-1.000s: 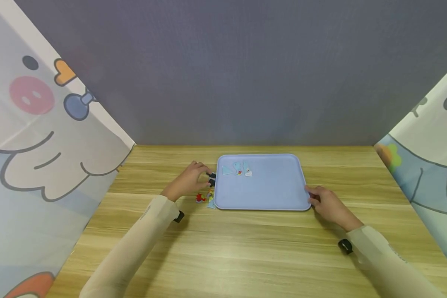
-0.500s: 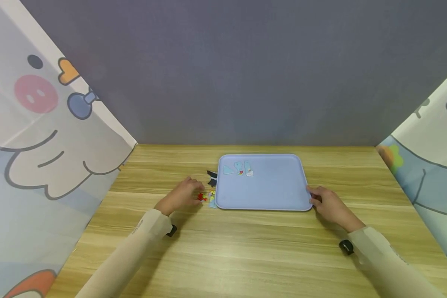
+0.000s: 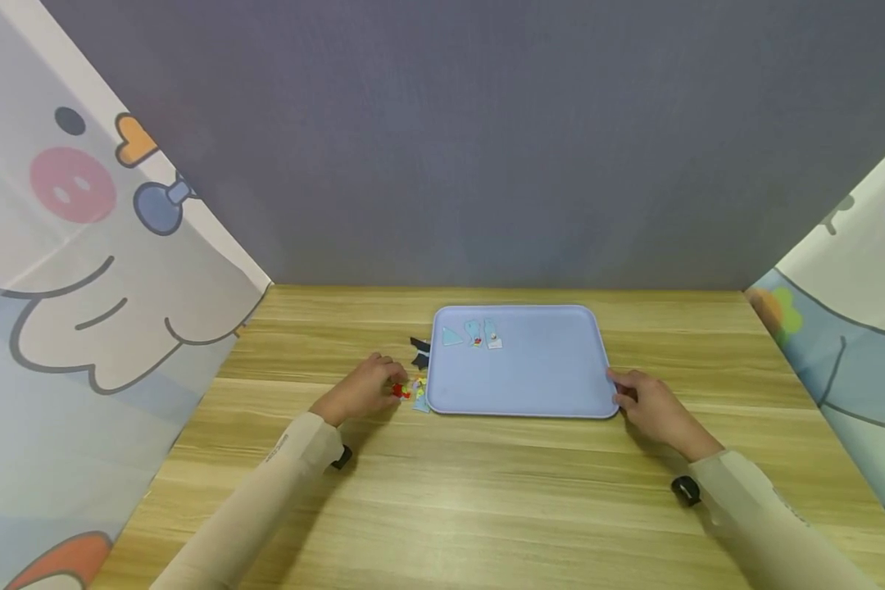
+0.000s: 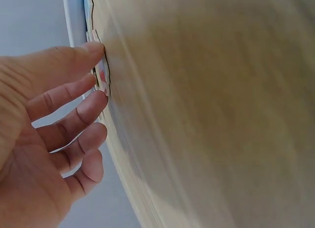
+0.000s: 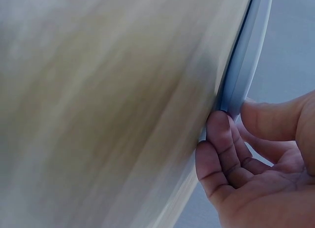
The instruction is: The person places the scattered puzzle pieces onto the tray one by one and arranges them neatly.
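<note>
Blurring hides the small pieces (image 3: 413, 388) your left hand (image 3: 361, 388) touches with relaxed fingers; your right hand (image 3: 649, 406) grips the tray (image 3: 546, 385) edge.

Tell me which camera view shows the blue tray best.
The head view: the whole blue tray lies flat on the table, small pieces at its far left corner. The right wrist view shows only its rim against the right hand's fingers; the left wrist view, a sliver of edge.

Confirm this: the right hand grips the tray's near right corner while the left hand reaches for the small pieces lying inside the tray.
Not quite. The left hand reaches for small pieces lying on the table, just outside the tray. The right hand grips the near right corner. The head view shows it.
</note>
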Tool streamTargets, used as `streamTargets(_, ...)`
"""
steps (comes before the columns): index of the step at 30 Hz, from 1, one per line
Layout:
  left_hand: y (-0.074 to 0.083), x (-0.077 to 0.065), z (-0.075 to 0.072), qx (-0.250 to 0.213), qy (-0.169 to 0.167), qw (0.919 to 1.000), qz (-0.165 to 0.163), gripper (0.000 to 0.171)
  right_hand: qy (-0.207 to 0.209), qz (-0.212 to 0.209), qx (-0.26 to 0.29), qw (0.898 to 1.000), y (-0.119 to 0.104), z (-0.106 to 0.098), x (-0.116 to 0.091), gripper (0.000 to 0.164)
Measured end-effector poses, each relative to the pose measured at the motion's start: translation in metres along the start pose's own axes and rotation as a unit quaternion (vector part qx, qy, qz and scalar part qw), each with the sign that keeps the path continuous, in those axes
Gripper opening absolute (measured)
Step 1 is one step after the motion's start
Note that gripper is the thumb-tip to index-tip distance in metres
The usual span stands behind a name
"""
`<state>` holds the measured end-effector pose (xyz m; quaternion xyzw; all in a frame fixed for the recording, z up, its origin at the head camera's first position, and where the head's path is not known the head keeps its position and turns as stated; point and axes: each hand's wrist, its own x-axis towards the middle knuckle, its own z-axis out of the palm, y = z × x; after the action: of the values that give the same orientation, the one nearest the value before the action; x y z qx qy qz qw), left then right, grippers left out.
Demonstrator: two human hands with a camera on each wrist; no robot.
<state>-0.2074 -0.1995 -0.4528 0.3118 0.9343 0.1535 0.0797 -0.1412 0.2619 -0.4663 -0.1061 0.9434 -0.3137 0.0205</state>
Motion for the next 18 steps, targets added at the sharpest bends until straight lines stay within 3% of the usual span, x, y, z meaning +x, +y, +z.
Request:
streamTargets(13,-0.0025,0.0034,0.0002,-0.002,-0.008,1.0000,-0.002,0.031,-0.002,0.000,0.002,1.000,-0.0005,-0.0011,0.0002,0.041)
streamTargets(18,-0.0020,0.0058,-0.0042,0.002,0.005,0.9998,0.021,0.030,0.004,-0.005,0.004,1.000,0.0008,-0.0003,0.0004,0.041)
